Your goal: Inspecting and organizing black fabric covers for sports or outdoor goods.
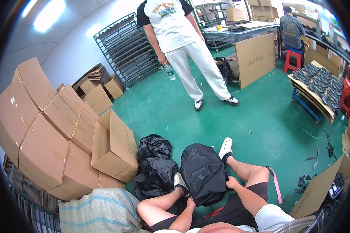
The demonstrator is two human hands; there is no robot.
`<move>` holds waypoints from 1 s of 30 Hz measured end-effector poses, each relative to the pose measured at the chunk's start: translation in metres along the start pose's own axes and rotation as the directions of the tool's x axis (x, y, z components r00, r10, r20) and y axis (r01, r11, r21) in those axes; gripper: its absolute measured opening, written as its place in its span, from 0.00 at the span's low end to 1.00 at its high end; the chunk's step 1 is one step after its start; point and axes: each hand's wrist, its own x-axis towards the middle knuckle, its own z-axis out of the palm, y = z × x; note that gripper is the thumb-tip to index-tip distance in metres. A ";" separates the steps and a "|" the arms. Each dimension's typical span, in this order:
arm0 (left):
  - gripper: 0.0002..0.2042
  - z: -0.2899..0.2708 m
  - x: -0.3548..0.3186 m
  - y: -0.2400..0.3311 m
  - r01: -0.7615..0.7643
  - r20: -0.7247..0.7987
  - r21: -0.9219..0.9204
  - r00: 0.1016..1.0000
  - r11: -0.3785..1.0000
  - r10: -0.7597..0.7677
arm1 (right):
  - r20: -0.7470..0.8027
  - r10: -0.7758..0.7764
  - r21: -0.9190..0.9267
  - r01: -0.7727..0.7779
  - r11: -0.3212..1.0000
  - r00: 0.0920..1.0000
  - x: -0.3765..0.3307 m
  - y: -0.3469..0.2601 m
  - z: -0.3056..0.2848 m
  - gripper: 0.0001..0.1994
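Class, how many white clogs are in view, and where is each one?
2, both worn: the left clog beside the left edge of the large black bag, the right clog beyond its upper right edge. No others show.

Bag (203,171) between the shoes (226,147), cartons (44,149) to its left.

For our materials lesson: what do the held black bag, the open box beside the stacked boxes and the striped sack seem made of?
Black bag: probably thin, glossy plastic; it wrinkles and shines.
Open box: likely matt cardboard, by its brown, stiff panels.
Striped sack: perhaps woven plastic, faintly shiny; it creases softly.
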 end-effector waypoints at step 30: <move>0.30 0.001 0.008 -0.007 -0.068 0.035 0.040 0.997 0.997 0.067 | -0.005 -0.021 -0.013 0.021 1.000 1.000 0.004 0.003 -0.001 0.21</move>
